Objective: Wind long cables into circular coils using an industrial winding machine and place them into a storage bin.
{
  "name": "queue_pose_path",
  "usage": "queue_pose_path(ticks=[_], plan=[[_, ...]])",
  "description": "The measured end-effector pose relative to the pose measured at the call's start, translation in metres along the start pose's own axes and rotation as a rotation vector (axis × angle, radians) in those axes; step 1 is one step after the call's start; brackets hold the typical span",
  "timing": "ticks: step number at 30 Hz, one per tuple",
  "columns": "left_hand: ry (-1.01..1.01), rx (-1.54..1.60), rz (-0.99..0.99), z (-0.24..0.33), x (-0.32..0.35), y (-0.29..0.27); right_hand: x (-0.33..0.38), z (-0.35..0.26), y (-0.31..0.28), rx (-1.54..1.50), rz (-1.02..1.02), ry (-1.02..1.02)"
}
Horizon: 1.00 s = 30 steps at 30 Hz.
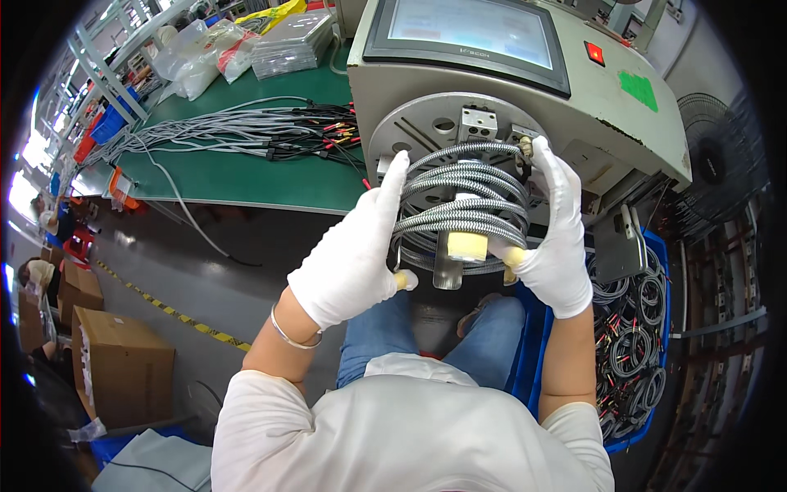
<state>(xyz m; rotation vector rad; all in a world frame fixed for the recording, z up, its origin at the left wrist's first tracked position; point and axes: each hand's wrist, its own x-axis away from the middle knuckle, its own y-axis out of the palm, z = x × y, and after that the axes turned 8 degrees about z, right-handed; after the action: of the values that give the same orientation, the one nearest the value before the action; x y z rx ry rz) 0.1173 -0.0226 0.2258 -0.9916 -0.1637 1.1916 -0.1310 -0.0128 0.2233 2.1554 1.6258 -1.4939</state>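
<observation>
A thick coil of grey braided cable [471,215] sits around the pegs of a round metal winding plate [392,129] on the machine's front. From the left my left hand [352,254], in a white glove, cups the coil with fingers up its side and thumb beneath. My right hand [559,234], gloved too, curls around the opposite side, its fingertips near a brass-coloured cable end [525,146]. Yellow shows at the thumb tips. A metal peg [448,275] and a yellow block [467,247] stick out at the coil's front. Parts of the pegs are hidden behind the loops.
The beige machine [639,123] carries a screen [467,33] and a lit red switch [594,54]. Grey cables [213,127] lie across the green table [238,182] at left. A blue crate [648,422] of coiled cables stands at right, below a black fan [713,160].
</observation>
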Motion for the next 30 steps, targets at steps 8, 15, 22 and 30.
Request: queue_pose_path(ticks=[8, 15, 22, 30], plan=[[0.029, 0.415, 0.296, -0.031, -0.003, 0.052, 0.003, 0.008, 0.013, -0.236, 0.030, 0.085], [-0.004, 0.657, 0.522, -0.034, 0.009, 0.089, 0.008, -0.015, 0.001, -0.152, -0.093, -0.016], [0.056, 0.791, 0.054, -0.021, 0.075, 0.044, 0.102, -0.024, -0.015, -0.257, -0.274, -0.042], [-0.184, 0.473, -0.342, -0.015, 0.052, 0.122, 0.122, -0.011, -0.025, -0.654, -0.715, 1.182]])
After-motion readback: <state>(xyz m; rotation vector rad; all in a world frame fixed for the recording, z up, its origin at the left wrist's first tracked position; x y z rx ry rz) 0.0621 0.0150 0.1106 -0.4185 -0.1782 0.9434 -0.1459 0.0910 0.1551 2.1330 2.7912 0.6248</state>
